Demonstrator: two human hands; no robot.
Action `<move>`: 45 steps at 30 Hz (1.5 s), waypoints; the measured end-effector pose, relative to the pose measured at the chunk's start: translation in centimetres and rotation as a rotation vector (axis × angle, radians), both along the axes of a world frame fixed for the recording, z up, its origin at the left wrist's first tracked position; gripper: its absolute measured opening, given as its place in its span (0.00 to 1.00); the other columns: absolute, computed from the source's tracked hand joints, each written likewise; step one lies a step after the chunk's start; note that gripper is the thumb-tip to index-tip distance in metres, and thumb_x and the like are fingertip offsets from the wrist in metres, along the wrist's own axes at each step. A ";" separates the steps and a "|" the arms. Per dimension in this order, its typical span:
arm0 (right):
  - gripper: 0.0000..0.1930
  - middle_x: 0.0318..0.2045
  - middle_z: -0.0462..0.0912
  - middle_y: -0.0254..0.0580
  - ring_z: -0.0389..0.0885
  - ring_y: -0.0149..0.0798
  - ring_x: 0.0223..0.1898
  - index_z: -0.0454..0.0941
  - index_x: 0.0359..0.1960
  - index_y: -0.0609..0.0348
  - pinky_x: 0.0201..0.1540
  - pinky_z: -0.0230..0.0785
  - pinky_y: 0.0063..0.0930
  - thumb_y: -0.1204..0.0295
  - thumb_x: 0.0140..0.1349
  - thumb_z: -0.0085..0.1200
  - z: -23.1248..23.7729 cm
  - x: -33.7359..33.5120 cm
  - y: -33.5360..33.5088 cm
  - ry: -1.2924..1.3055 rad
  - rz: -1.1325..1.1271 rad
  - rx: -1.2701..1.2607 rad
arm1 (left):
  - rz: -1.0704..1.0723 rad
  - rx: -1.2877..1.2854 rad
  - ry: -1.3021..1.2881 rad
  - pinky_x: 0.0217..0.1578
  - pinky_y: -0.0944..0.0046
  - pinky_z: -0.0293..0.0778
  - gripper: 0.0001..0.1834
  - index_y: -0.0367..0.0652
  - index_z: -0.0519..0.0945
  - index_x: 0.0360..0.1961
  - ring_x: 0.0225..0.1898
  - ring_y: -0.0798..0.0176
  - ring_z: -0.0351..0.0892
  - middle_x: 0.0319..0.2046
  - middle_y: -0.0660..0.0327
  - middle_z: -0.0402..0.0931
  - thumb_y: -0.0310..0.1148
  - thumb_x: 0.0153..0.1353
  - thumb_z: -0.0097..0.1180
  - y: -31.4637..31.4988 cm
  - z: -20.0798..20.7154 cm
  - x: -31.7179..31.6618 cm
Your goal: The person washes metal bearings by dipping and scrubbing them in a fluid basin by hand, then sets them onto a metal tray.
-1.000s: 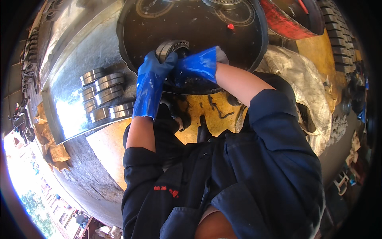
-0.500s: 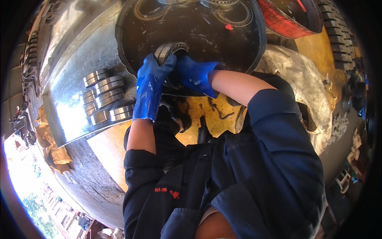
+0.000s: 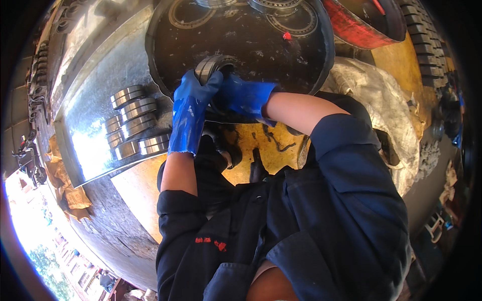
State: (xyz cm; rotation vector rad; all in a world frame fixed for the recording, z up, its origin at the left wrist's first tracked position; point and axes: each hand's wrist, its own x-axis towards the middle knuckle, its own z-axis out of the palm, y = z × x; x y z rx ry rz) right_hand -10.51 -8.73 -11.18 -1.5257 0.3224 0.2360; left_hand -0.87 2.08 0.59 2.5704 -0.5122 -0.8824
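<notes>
A steel roller bearing [image 3: 213,65] is tilted between my two gloved hands over the near part of a wide round dark pan [image 3: 241,47]. My left hand [image 3: 197,89], in a blue rubber glove, is closed on the bearing's left and near side. From the right, my right hand [image 3: 235,90], in a matching glove, meets the bearing; its fingers are mostly hidden behind the bearing and the left glove. More bearings [image 3: 275,4] stand at the pan's far edge, and a small red bit [image 3: 286,35] lies on the pan.
Several shiny bearing rings [image 3: 138,108] are stacked on a metal sheet [image 3: 83,145] at left. A red-walled tub [image 3: 359,30] holds dark liquid at far right, near a tyre [image 3: 423,40]. A pale sack [image 3: 371,95] lies right, brown paper [image 3: 73,193] at left.
The bearing and both gloves have shifted only slightly, the bearing's face turning a little. My grip on it stays. The view has moved a touch.
</notes>
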 end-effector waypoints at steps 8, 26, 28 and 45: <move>0.14 0.45 0.87 0.49 0.86 0.46 0.47 0.84 0.53 0.59 0.50 0.79 0.36 0.70 0.68 0.58 0.1 -1.0 -2.2 0.007 0.054 0.160 | -0.010 0.027 -0.027 0.60 0.51 0.77 0.52 0.34 0.73 0.67 0.59 0.40 0.82 0.56 0.38 0.81 0.69 0.56 0.64 0.1 0.0 0.2; 0.14 0.43 0.87 0.49 0.86 0.46 0.46 0.84 0.51 0.59 0.49 0.79 0.36 0.70 0.67 0.58 0.0 0.3 -1.2 -0.006 0.167 0.133 | -0.031 -0.199 0.030 0.58 0.53 0.78 0.47 0.31 0.79 0.60 0.55 0.45 0.85 0.53 0.40 0.83 0.65 0.54 0.66 0.0 -3.4 2.6; 0.14 0.43 0.87 0.49 0.86 0.46 0.46 0.85 0.51 0.59 0.49 0.79 0.36 0.70 0.67 0.58 -0.4 0.5 -1.6 -0.003 0.191 0.123 | 0.007 -0.166 -0.016 0.57 0.56 0.77 0.48 0.26 0.78 0.61 0.53 0.51 0.85 0.52 0.41 0.84 0.64 0.57 0.67 -0.9 -2.8 2.1; 0.13 0.42 0.88 0.49 0.87 0.47 0.44 0.85 0.50 0.59 0.48 0.79 0.36 0.70 0.66 0.58 4.7 -2.6 -2.4 -0.015 0.096 -0.706 | 0.026 -0.347 0.140 0.58 0.55 0.77 0.44 0.30 0.80 0.61 0.55 0.46 0.85 0.55 0.39 0.83 0.59 0.55 0.68 -2.1 -3.0 1.7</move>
